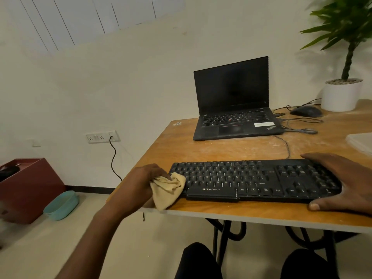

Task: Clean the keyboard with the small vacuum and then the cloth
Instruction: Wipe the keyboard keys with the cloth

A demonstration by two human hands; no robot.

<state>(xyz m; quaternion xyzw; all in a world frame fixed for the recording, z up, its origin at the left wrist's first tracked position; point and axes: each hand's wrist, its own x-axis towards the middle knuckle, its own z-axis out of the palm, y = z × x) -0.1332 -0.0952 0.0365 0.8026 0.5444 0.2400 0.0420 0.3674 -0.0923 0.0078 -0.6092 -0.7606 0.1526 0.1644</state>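
A black keyboard (pixel 253 179) lies along the front edge of the wooden table (pixel 231 150). My left hand (pixel 141 178) grips a bunched yellow cloth (pixel 168 188) against the keyboard's left end. My right hand (pixel 344 178) holds the keyboard's right end, fingers over its far edge and thumb at its front edge. No vacuum is in view.
An open black laptop (pixel 233 101) stands behind the keyboard, with a mouse (pixel 306 111), cables and a potted plant (pixel 341 93) at the back right. A pale flat object (pixel 360 141) lies at the right edge. On the floor at left sit a maroon box (pixel 30 188) and a teal tub (pixel 61 205).
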